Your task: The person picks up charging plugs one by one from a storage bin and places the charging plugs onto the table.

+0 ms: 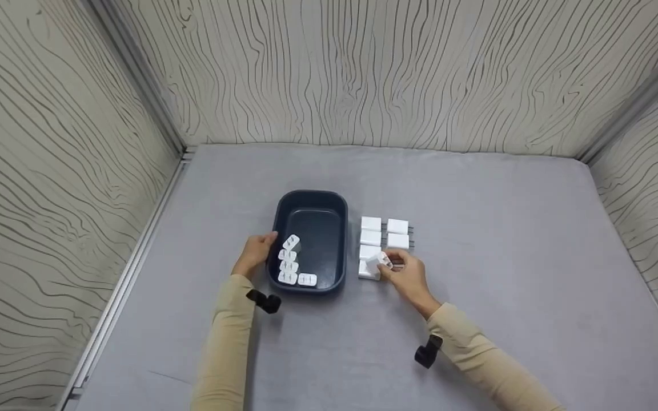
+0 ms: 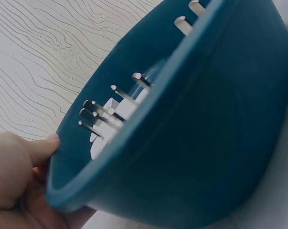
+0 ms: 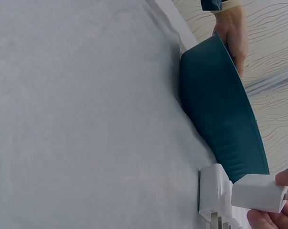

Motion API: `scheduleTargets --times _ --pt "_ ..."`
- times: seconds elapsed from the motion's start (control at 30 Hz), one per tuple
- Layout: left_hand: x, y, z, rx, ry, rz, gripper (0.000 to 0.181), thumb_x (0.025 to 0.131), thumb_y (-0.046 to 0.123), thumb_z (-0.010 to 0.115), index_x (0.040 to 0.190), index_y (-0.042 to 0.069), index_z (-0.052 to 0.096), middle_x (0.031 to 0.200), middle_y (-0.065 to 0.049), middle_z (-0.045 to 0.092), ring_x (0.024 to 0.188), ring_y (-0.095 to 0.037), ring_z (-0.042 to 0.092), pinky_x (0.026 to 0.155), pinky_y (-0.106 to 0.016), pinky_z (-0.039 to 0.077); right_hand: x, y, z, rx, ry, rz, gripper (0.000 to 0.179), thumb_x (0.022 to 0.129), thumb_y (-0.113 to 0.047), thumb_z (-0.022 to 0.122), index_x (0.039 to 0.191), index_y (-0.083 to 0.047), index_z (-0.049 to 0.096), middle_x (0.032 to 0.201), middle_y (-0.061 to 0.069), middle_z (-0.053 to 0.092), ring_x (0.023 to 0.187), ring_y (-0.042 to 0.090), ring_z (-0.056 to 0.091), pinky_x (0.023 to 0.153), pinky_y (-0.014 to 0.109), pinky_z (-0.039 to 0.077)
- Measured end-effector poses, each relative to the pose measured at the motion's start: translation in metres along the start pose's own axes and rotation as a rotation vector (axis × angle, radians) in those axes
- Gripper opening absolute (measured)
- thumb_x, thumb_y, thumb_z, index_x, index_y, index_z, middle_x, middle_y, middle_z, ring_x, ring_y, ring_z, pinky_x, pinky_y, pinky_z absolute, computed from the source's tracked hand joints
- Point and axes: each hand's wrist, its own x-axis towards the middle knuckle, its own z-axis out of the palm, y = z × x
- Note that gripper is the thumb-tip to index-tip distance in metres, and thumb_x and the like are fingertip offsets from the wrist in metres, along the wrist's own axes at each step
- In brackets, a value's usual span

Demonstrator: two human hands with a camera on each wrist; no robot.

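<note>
My left hand grips the left rim of a dark blue-green plastic basin, with the thumb over the edge, as the left wrist view shows. White plug chargers stand in the basin along its left and near sides, prongs up. My right hand pinches another white charger at its prong end, between thumb and fingers. This charger is just above the near end of a row of white chargers lying on the table right of the basin; the hand partly hides that end.
A second, shorter column of chargers lies to the right of the first, prongs pointing right. Grey cloth covers the table. Wood-patterned panels rise at the back and both sides, with a metal rail along the left edge.
</note>
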Motion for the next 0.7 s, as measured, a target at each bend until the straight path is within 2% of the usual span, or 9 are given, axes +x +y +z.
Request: scheduleTargets --times 0.13,0.17,0.27,0.4,0.5,0.53,0.7 --pt "0.000 -0.001 -0.001 -0.020 -0.018 0.014 0.036 0.102 0.027 0.047 0.081 0.001 0.061 0.071 0.001 0.046 0.073 -0.012 0.045 0.064 -0.021 0.036 0.000 0.005 -0.003 -0.009 0.027 0.033 0.026 0.079 0.000 0.073 0.102 0.009 0.065 0.096 0.025 0.068 0.089 0.025 0.066 0.074 0.019 0.054" --pt "0.000 -0.002 -0.002 -0.023 -0.023 0.011 0.037 0.102 0.027 0.047 0.077 0.002 0.058 0.069 0.001 0.044 0.071 -0.013 0.044 0.063 -0.021 0.036 0.001 0.006 -0.004 -0.008 0.033 0.046 0.025 0.079 0.000 0.073 0.101 0.008 0.065 0.097 0.025 0.068 0.089 0.025 0.065 0.073 0.016 0.053" --pt "0.000 -0.002 -0.002 -0.005 -0.017 0.006 0.037 0.102 0.028 0.047 0.076 0.004 0.056 0.070 0.001 0.045 0.073 -0.013 0.045 0.065 -0.022 0.036 0.002 0.011 -0.007 -0.003 0.052 0.074 0.027 0.079 -0.001 0.074 0.102 0.009 0.065 0.098 0.027 0.067 0.091 0.028 0.065 0.071 0.010 0.048" --pt "-0.001 -0.001 -0.002 0.009 -0.020 0.002 0.041 0.102 0.029 0.046 0.067 0.009 0.048 0.068 0.002 0.042 0.071 -0.013 0.043 0.064 -0.023 0.035 0.005 0.016 -0.013 0.005 0.077 0.120 0.029 0.080 -0.003 0.074 0.103 0.010 0.064 0.099 0.028 0.067 0.086 0.021 0.065 0.068 0.008 0.045" --pt "0.001 -0.003 -0.003 0.005 -0.030 0.013 0.047 0.102 0.029 0.046 0.059 0.015 0.035 0.058 0.005 0.034 0.060 -0.010 0.038 0.058 -0.023 0.032 0.006 0.017 -0.015 0.016 0.097 0.160 0.028 0.080 -0.004 0.073 0.103 0.010 0.065 0.099 0.027 0.068 0.080 0.008 0.061 0.066 0.007 0.045" --pt "0.001 -0.003 -0.003 0.007 -0.031 0.021 0.048 0.102 0.029 0.046 0.058 0.016 0.033 0.056 0.006 0.033 0.057 -0.010 0.036 0.056 -0.023 0.032 0.007 0.017 -0.016 0.018 0.104 0.168 0.028 0.080 -0.004 0.073 0.103 0.010 0.065 0.098 0.027 0.068 0.079 0.008 0.061 0.066 0.007 0.045" --pt "0.001 -0.003 -0.003 0.001 -0.038 0.027 0.049 0.102 0.030 0.046 0.057 0.016 0.032 0.055 0.006 0.033 0.055 -0.010 0.035 0.055 -0.023 0.031 0.008 0.019 -0.018 0.024 0.131 0.194 0.028 0.079 -0.003 0.073 0.102 0.011 0.064 0.097 0.027 0.068 0.074 0.000 0.056 0.066 0.008 0.045"
